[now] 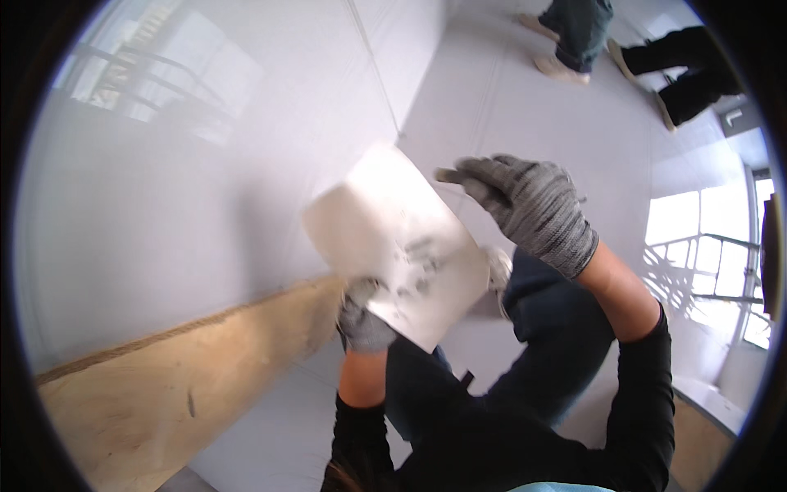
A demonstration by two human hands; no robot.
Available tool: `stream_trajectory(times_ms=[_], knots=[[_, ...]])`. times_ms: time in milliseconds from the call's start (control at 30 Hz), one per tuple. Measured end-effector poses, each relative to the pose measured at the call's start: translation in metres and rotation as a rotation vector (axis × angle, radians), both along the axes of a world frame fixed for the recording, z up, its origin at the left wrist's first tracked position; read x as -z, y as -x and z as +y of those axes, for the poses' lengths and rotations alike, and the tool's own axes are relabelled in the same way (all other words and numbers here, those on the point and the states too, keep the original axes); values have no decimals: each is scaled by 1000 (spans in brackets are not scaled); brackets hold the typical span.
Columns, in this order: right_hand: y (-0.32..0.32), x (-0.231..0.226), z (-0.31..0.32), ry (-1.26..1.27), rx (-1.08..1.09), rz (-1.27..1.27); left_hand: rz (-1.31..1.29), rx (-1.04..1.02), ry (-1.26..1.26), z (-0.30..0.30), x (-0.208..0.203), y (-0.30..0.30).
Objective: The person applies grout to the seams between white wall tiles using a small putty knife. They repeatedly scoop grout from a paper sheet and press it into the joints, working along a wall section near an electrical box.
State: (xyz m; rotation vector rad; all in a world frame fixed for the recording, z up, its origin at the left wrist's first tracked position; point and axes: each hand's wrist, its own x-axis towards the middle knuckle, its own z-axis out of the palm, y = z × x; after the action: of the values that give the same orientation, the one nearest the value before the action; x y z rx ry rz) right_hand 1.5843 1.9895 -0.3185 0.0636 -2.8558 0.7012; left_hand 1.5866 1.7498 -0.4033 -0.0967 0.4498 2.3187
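My left hand (365,321), in a grey knit glove, is closed on the near left edge of a white sheet (393,221). The sheet is bent, with a bright upper part and dark smudges or marks lower down; whether it is paper or thin plastic I cannot tell. To the right of the sheet and apart from it, my right hand (537,205) is raised in a matching glove. Its fingers are drawn together and blurred by motion. A small tan tip (448,175) shows at their ends, too unclear to name.
A glossy pale panel (180,189) lies at the left, above a wooden board (205,369) with a rough brown edge. Two people's legs (578,33) (693,70) stand at the upper right. A metal railing (725,266) shows at the far right.
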Motion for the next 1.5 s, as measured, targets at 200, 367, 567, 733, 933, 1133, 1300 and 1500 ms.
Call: stream_trajectory(times_ms=[200,367,567,733,933,1133,1300,1500], knots=[[28,-17,0,382,12,97,82,-146,31,-14,3,10],[73,-11,-19,797,-39,37,-25,-298,125,-46,35,-9],[146,-41,-46,1023,-218,102,-99,-349,81,-49,64,-22],[191,-77,-78,1354,-483,-42,-117,-428,124,-41,63,-25],[229,-97,-97,1626,-642,-62,-287,-575,203,-29,46,-39],[235,-115,-92,1594,-486,-18,-300,-634,299,-8,8,-39],[243,-105,-93,1781,-476,-133,-255,-654,274,-2,2,-37],[233,-105,-93,1754,-460,-126,-233,-667,343,3,11,-39]])
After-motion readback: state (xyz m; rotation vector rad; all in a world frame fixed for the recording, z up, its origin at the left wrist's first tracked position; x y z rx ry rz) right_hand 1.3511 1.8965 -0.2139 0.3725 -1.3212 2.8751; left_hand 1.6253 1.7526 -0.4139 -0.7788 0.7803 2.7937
